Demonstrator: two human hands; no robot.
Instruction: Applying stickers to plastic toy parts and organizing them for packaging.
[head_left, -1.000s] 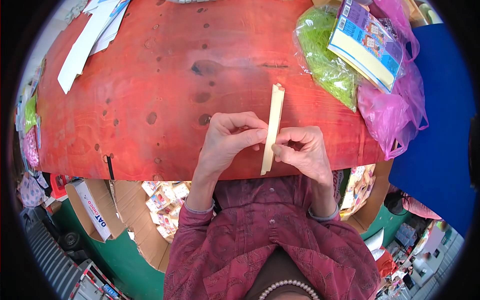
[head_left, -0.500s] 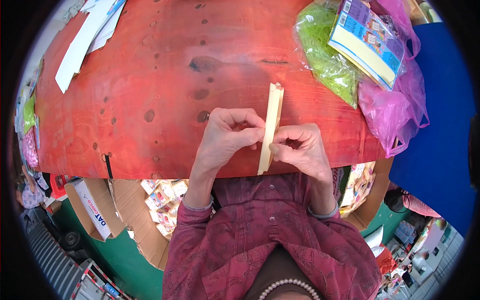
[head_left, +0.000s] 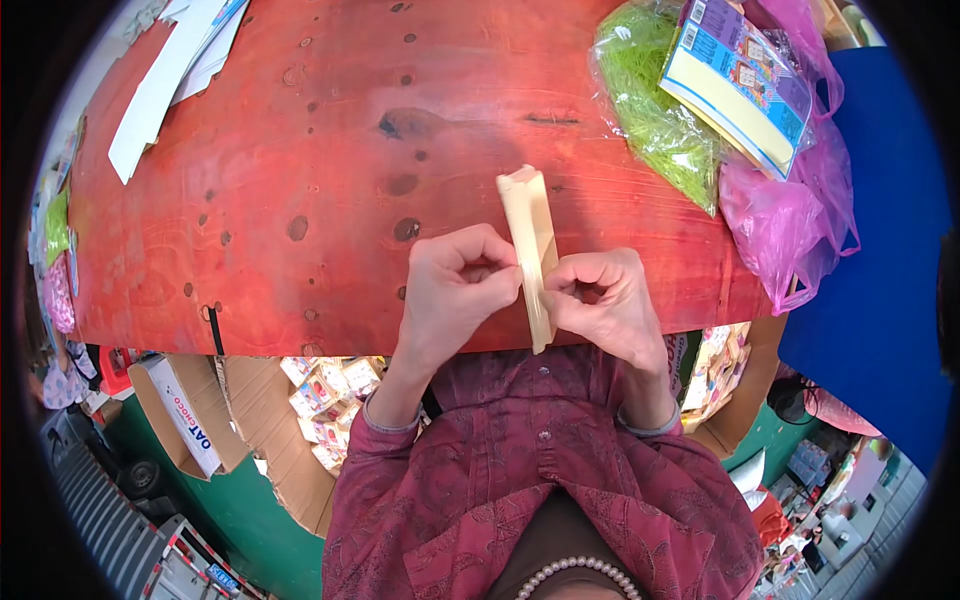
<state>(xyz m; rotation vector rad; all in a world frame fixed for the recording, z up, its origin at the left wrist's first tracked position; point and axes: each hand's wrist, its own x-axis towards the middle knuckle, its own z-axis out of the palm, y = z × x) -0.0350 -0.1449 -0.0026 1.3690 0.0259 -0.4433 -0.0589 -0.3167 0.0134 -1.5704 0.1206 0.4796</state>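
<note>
A maroon patterned shirt (head_left: 450, 490), pale buttons (head_left: 544, 435) down its front; grey bands (head_left: 652, 432) ending its sleeves (head_left: 378, 465); pearly necklace (head_left: 573, 563) and brown cloth (head_left: 545, 530) inside its neckline.

Head-worn fisheye view down from close above the red table (head_left: 340, 190)

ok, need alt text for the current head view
A person's left hand and right hand pinch a long, pale-yellow folded strip from either side at the near edge of a red table. White sheets lie far left; far right are a clear bag of green material, a printed packet and a pink bag.
</note>
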